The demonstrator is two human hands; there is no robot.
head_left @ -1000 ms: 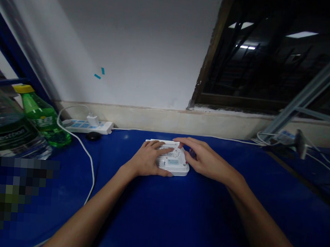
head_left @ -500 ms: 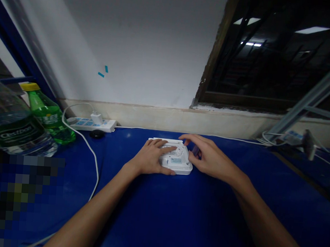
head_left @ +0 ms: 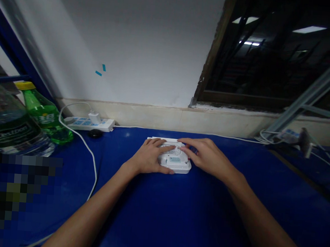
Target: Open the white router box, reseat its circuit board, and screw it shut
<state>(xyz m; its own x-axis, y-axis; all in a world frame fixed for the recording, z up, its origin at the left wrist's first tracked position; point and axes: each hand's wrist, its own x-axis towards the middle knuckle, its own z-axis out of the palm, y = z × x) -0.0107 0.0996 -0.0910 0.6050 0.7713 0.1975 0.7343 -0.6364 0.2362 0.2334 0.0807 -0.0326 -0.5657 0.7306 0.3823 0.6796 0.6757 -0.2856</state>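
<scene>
Right hand (head_left: 206, 154) has come back in from the box's right end, and its fingers now reach over the top instead of curling beside the edge. From my remote seat, the left hand (head_left: 148, 156) lies on the left half of the white router-style box (head_left: 174, 161), with its fingers spread and pointing right and its thumb along the near edge. The right hand's fingers point left, and their tips nearly meet the left hand's. Neither hand is clenched, but I cannot tell whether they are pressing or gripping.

The box lies flat, its vented face and pale label panel upward. Its long axis runs left to right across my view, with a raised white strip along the far side. It sits nearer the far edge of the blue tabletop (head_left: 217, 217), with a wide stretch of blue toward me and to the right.

To the left, a white cable (head_left: 93, 158) curves along the table from a white power strip (head_left: 90, 124) near a small black round object (head_left: 95, 133). A green soda bottle (head_left: 42, 117) and a large water bottle (head_left: 9, 127) stand beyond it, well apart from the hands.
</scene>
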